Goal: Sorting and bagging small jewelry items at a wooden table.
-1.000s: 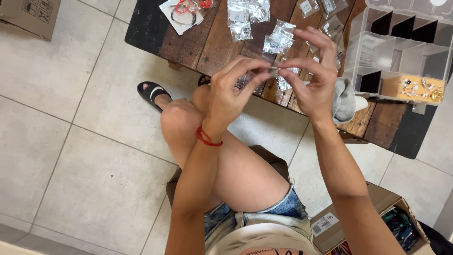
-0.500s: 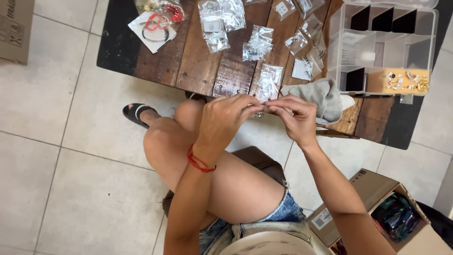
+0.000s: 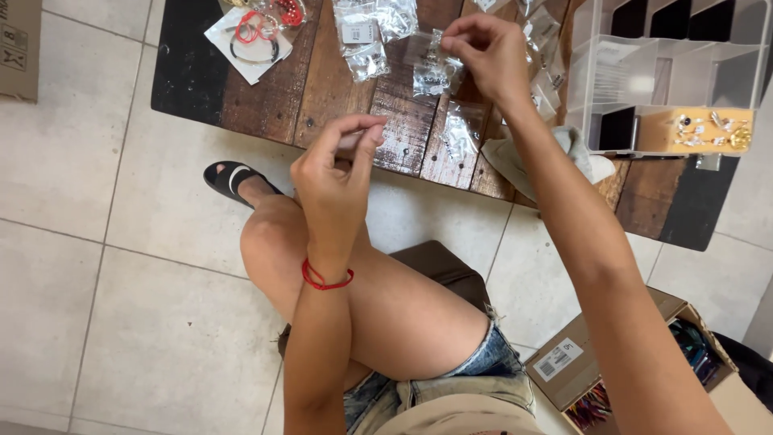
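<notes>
My left hand [image 3: 338, 173], with a red string bracelet at the wrist, hovers at the near edge of the dark wooden table [image 3: 322, 89]. Its thumb and forefinger pinch a tiny pale item that is too small to make out. My right hand [image 3: 483, 52] reaches further over the table and pinches the top of a small clear plastic bag [image 3: 431, 71]. More small clear bags [image 3: 366, 36] with little pieces inside lie scattered around it.
A clear acrylic organiser [image 3: 660, 72] stands at the table's right, with an orange tray of earrings [image 3: 708, 133] in it. A grey cloth [image 3: 564, 149] lies beside it. A white card with red bracelets [image 3: 254, 36] lies far left. An open cardboard box [image 3: 620, 362] sits on the tiled floor.
My hands were together, working one small thing over my knee. They have parted: the right reached forward to a bag on the table, and the left stayed back, still pinched.
</notes>
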